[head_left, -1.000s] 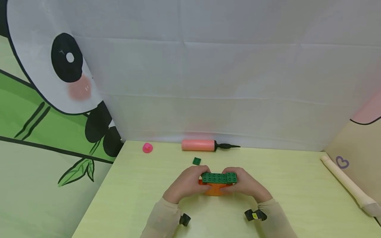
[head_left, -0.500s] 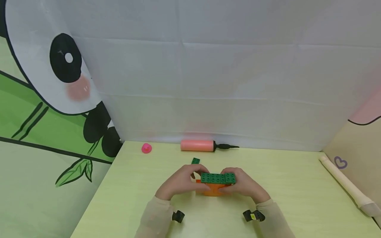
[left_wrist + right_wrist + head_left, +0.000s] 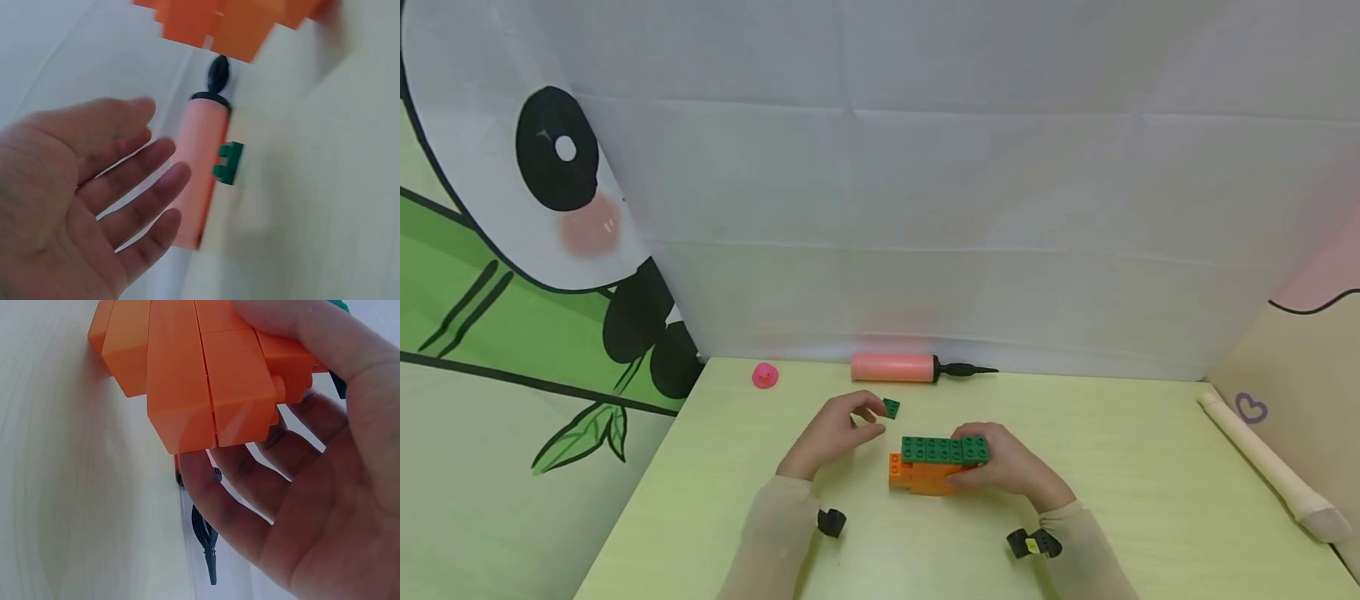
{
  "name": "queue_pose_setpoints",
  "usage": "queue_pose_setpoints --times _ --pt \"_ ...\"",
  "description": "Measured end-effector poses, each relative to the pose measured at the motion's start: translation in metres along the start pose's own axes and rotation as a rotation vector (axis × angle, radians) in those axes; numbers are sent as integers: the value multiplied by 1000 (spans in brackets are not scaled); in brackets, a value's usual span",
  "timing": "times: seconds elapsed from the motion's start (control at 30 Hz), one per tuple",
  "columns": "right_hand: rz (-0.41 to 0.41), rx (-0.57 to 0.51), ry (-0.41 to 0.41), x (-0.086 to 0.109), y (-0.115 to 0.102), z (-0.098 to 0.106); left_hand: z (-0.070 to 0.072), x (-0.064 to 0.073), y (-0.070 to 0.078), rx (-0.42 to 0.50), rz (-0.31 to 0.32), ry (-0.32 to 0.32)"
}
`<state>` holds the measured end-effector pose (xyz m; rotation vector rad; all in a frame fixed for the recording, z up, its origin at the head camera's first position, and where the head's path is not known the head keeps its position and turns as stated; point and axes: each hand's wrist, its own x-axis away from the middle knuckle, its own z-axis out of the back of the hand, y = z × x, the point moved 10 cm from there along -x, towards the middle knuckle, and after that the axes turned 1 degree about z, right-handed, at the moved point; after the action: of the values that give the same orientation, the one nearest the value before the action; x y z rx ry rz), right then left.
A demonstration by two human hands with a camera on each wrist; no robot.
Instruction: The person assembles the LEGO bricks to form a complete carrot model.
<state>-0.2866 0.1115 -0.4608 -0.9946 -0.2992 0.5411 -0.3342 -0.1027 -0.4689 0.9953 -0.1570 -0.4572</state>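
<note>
My right hand point(image 3: 1011, 467) grips a built block of toy bricks by its right end, with green studded bricks point(image 3: 943, 450) on top and orange bricks point(image 3: 921, 477) below. In the right wrist view, the thumb and fingers of the right hand point(image 3: 325, 506) curl round the orange bricks point(image 3: 181, 375). Away from the block, my left hand point(image 3: 831, 433) reaches forward with nothing in it. Just beyond its fingertips lies a small loose green brick point(image 3: 891, 407). The left wrist view has the left hand point(image 3: 100, 187) with fingers spread, apart from the green brick point(image 3: 231, 164).
At the back of the pale table point(image 3: 1075, 433) lies a pink hand pump point(image 3: 892, 367) with a black nozzle. A small pink toy point(image 3: 765, 376) sits to its left. A rolled tan cloth-like tube point(image 3: 1270, 467) runs along the right edge. A white sheet point(image 3: 925, 183) hangs behind.
My left hand has let go of the brick block and moved left and forward to the loose green brick. More of the block's orange left end shows. The right hand still holds it.
</note>
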Motion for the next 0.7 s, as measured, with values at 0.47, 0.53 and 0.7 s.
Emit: queue_pose_setpoints --times 0.47,0.53,0.7 --pt "-25 -49 -2 1 1 -2 -16 -46 -24 -305 82 -3" --pt "-30 -51 -1 1 1 -2 -19 -49 -21 -345 65 -9" --pt "-26 -68 3 1 2 -1 -23 -52 -16 -409 32 3"
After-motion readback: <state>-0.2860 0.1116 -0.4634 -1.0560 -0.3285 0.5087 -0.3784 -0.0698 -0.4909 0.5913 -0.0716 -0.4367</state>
